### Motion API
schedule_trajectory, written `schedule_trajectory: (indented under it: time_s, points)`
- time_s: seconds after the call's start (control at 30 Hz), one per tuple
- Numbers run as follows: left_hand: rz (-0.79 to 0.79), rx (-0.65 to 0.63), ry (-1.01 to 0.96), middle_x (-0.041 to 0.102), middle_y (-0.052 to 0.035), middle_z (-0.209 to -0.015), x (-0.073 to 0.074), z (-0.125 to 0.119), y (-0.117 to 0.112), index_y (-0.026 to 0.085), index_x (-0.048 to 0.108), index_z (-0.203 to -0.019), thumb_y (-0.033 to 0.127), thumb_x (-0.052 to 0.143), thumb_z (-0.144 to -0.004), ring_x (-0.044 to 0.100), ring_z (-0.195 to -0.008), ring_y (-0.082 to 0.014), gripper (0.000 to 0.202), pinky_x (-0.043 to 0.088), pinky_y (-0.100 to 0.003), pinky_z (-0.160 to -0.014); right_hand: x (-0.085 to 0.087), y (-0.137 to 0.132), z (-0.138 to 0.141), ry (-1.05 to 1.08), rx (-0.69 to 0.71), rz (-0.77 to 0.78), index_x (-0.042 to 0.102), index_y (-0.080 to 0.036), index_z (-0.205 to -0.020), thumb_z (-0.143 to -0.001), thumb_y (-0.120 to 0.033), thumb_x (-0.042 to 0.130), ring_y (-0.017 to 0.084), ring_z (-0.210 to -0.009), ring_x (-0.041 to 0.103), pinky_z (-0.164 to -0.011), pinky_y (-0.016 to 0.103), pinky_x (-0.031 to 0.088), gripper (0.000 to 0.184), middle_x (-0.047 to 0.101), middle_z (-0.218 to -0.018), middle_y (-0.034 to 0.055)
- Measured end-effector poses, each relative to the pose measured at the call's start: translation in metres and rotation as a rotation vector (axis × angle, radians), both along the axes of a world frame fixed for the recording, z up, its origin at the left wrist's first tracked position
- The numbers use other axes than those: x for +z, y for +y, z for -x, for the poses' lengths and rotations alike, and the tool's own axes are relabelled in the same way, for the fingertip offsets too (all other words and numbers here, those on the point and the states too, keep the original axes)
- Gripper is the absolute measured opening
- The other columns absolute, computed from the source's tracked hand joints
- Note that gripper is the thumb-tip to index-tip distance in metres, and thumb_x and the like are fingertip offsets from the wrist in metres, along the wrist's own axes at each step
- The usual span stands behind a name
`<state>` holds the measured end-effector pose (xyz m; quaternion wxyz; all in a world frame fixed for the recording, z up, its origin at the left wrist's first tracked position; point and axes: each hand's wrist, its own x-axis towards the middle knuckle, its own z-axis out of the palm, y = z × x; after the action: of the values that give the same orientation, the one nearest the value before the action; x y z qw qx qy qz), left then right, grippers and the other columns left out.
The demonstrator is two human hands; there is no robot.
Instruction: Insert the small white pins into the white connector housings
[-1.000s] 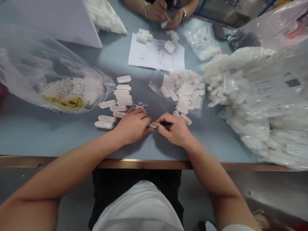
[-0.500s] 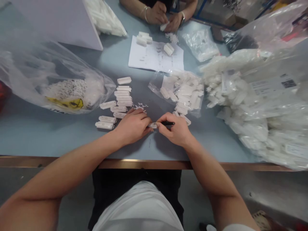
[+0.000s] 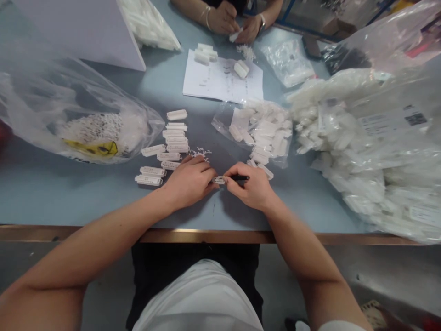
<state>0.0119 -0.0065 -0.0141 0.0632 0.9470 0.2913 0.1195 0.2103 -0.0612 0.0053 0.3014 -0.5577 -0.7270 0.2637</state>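
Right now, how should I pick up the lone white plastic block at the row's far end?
Probably pinch the lone white plastic block across its long edges at mid-length, from above: it lies flat, lengthwise left to right, clear of the next blocks.

A: Left of the left hand (image 3: 189, 181)?
B: Loose pieces (image 3: 168, 147) in rows on the bench (image 3: 51, 193); big bag (image 3: 76, 115) further left.
A: Behind?
B: Small bag (image 3: 262, 128), then paper sheet (image 3: 220, 82). Bag heap (image 3: 372, 151) right.
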Motion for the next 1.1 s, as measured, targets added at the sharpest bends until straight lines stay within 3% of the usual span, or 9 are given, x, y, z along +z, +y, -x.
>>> schedule_trajectory:
  time_s: [0.7,0.93,1.1]
  points:
    - [-0.008,-0.015,0.005,0.068,-0.0079,-0.084,0.0009,0.0004,-0.0002,0.016,0.067,-0.085,0.039,0.059,-0.089,0.060,-0.095,-0.0272,0.025,0.047,-0.042,-0.083,-0.0016,0.0028,0.0028,-0.099,0.069,0.007,0.061,-0.019,-0.082,-0.088,-0.029,0.055,0.011,-0.061,0.055,-0.062,0.025,0.040,0.013,0.064,-0.070,-0.0001]
    - [0.009,-0.012,0.008,0.069,-0.0082,-0.090,0.0029,0.0013,-0.0013,0.017,0.069,-0.091,0.039,0.060,-0.087,0.059,-0.099,-0.0281,0.023,0.046,-0.044,-0.087,0.0056,-0.0006,-0.0038,0.002,-0.077,0.032,0.064,-0.021,-0.078,-0.083,-0.026,0.060,0.010,-0.058,0.053,-0.057,0.024,0.039,0.009,0.065,-0.069,-0.0013]
    - [0.010,-0.010,0.009,0.070,-0.0083,-0.091,0.0035,0.0011,-0.0009,0.018,0.070,-0.093,0.038,0.059,-0.087,0.059,-0.098,-0.0279,0.024,0.046,-0.044,-0.086,0.0058,-0.0017,-0.0062,-0.010,-0.061,0.028,0.065,-0.021,-0.077,-0.082,-0.026,0.061,0.011,-0.058,0.054,-0.057,0.024,0.040,0.008,0.065,-0.068,-0.0012]
